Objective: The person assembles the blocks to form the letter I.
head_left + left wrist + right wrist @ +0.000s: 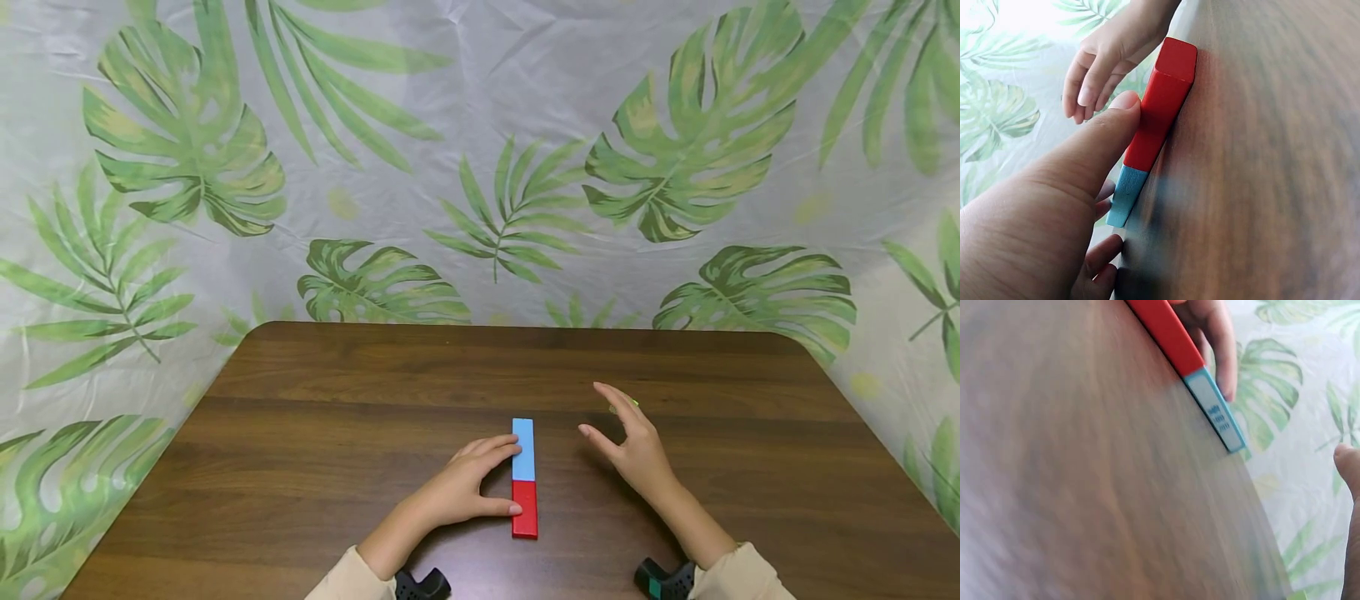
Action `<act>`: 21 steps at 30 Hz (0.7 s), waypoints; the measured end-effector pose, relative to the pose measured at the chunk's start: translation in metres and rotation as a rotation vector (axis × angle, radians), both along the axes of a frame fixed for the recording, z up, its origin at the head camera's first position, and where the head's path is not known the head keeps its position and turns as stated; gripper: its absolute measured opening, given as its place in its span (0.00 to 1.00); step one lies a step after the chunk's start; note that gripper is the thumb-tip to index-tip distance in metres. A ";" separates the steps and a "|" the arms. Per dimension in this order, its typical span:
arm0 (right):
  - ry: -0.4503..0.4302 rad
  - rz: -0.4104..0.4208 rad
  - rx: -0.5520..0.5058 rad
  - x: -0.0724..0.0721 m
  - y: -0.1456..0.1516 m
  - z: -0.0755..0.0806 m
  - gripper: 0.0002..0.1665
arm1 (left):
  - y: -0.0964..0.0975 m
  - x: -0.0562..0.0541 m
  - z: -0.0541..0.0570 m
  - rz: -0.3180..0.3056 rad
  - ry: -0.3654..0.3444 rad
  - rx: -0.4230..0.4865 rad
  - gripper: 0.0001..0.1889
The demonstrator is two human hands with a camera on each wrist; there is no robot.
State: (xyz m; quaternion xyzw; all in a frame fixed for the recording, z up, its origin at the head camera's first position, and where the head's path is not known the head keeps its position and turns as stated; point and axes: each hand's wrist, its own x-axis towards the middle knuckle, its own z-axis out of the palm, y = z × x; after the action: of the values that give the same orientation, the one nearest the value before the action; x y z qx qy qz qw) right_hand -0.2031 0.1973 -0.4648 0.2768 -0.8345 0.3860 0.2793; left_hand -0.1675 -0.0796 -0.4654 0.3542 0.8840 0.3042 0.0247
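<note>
A red block (pixel 525 510) and a light blue block (pixel 523 450) lie end to end in a straight line on the wooden table. My left hand (pixel 468 483) is beside them on the left, thumb tip against the red block and fingertips at the blue one. In the right wrist view, the blue block (pixel 1215 410) shows a pale face with small dark print. My right hand (pixel 637 450) is held apart on the right, thumb and fingers spread. A small yellow-green thing (pixel 634 403) shows behind its fingers, mostly hidden.
The brown table (pixel 300 467) has rounded far corners. Behind it hangs a pale cloth (pixel 525 100) printed with green leaves. Dark wrist devices (pixel 664 578) sit at both sleeves.
</note>
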 end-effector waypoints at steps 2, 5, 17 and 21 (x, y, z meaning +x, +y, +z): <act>0.019 -0.009 0.000 -0.003 0.003 -0.001 0.41 | 0.000 0.000 0.000 0.000 -0.004 0.002 0.39; 0.019 -0.040 0.001 -0.006 0.008 -0.001 0.41 | 0.000 0.000 0.000 -0.001 -0.002 0.004 0.39; -0.103 -0.176 0.007 -0.010 0.021 -0.002 0.40 | 0.000 0.000 -0.001 -0.002 0.009 0.006 0.39; -0.172 -0.208 0.020 -0.010 0.025 -0.003 0.39 | 0.000 0.000 -0.001 -0.005 0.015 0.005 0.39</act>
State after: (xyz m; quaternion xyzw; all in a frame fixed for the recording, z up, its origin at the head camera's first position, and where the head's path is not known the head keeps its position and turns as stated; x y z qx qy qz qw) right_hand -0.2134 0.2223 -0.4679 0.1575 -0.8834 0.3688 0.2426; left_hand -0.1673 -0.0801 -0.4667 0.3586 0.8825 0.3038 0.0179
